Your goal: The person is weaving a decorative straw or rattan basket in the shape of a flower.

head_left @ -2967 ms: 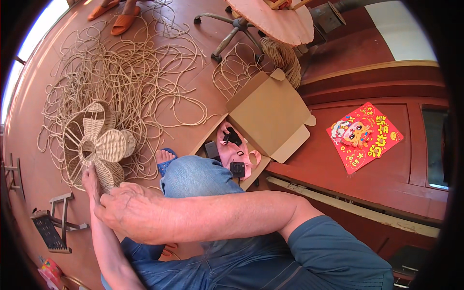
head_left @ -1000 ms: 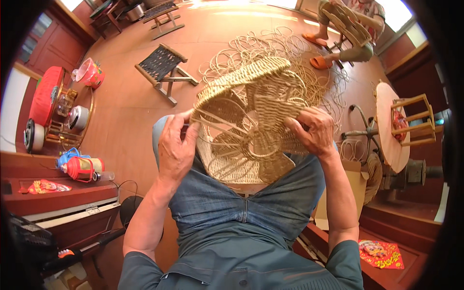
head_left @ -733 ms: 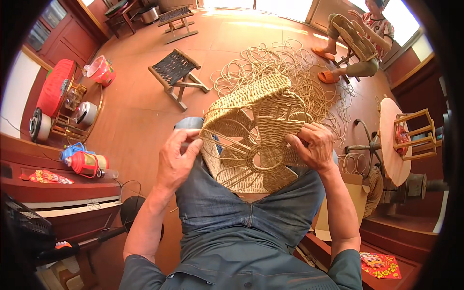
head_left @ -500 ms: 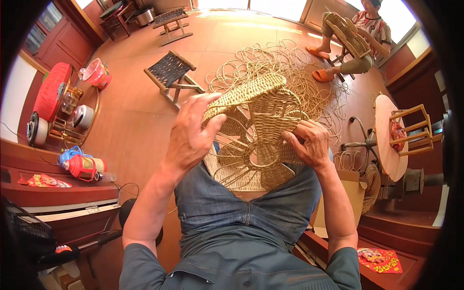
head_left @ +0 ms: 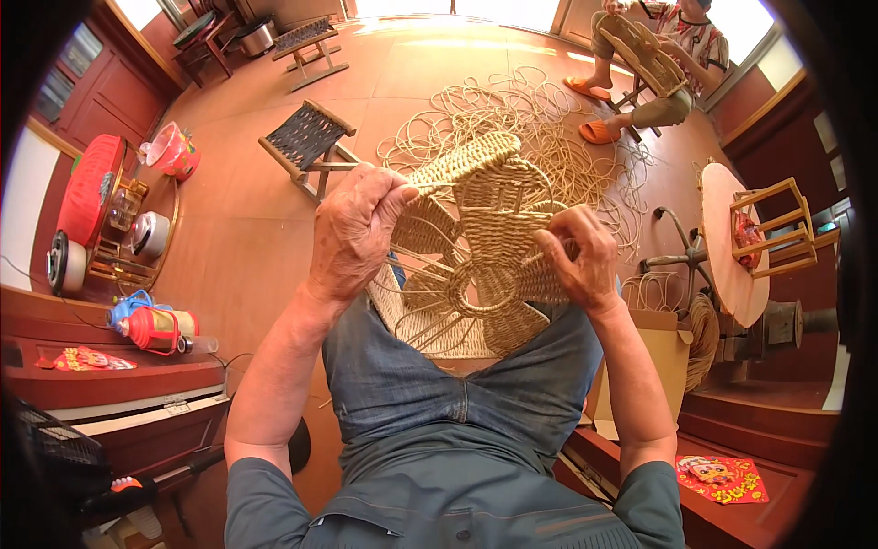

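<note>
A flower-shaped woven straw piece (head_left: 494,210) rests on my lap, with petal panels round a central ring and bare unwoven strands on its left side. My left hand (head_left: 357,229) pinches its upper-left rim, thumb against index finger, at the end of the raised woven band. My right hand (head_left: 585,252) grips a petal on the piece's right, its thumb on the weave and fingers curled. Beyond the piece, loose straw cord (head_left: 457,110) lies in tangles on the floor.
Ahead stands a woven-top stool (head_left: 304,137). A co-worker (head_left: 695,46) sits at upper right, holding another woven piece. To my left are thermoses (head_left: 160,325) and a cart with a red cushion (head_left: 87,188). To my right are a round board (head_left: 722,284), cardboard box (head_left: 654,366) and cord coil (head_left: 700,339).
My left hand has risen along the rim and now pinches it higher up. The piece has tilted slightly, and my right hand has moved up a little. The co-worker's hands have shifted.
</note>
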Demonstrator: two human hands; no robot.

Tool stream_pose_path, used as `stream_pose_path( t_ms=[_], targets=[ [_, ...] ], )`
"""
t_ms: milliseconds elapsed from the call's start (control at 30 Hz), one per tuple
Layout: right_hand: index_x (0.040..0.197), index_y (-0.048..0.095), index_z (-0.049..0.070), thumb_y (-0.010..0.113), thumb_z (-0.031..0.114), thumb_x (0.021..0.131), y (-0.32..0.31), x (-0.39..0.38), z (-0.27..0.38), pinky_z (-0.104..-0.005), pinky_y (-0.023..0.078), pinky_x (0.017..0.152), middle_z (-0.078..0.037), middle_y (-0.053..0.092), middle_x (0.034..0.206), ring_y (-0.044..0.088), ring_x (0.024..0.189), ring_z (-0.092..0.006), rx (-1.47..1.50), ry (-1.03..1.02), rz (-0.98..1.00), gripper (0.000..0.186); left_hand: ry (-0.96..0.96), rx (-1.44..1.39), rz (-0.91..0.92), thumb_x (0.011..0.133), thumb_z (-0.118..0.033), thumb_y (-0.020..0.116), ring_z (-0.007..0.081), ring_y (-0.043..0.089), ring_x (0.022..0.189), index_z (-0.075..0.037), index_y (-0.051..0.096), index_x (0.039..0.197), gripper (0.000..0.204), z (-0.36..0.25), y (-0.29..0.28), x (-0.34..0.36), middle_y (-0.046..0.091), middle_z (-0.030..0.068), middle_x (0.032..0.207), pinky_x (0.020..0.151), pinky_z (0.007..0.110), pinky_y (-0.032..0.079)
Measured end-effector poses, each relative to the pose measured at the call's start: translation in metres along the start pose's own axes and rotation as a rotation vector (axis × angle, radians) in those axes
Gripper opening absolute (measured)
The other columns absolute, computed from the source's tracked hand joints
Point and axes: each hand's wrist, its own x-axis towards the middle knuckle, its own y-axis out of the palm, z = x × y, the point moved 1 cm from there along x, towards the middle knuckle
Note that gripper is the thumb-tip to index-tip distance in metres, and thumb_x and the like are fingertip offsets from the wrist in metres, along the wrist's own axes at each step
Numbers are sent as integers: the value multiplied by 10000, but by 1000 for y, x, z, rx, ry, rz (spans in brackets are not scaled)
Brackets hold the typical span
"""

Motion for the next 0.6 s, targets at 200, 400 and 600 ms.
stream_pose_path(
  t_ms=[200,400,600],
  targets=[
    [1226,712,127,831,289,942,-7,36,30,-464,474,1059,-104,714,1232,652,1201,-321,-202,-316,-190,348,-32,-53,58,1035,-177,768,239,642,748,-1,712,964,198,-30,-11,4,654,104,831,690,376,511],
    [1230,741,202,810,371,944,23,64,61,-489,410,1150,-48,680,1345,617,1302,-269,-175,-510,15,339,-42,-152,121,1033,-153,771,212,620,736,1,722,978,172,-58,-21,10,648,95,819,683,356,501],
    [1073,747,182,730,381,1016,29,77,59,-483,412,1134,-30,707,1296,636,1291,-256,-204,-575,-13,208,-212,-248,73,1021,-134,788,147,620,758,8,733,983,156,-47,-47,3,648,68,808,706,309,516]
  ],
)
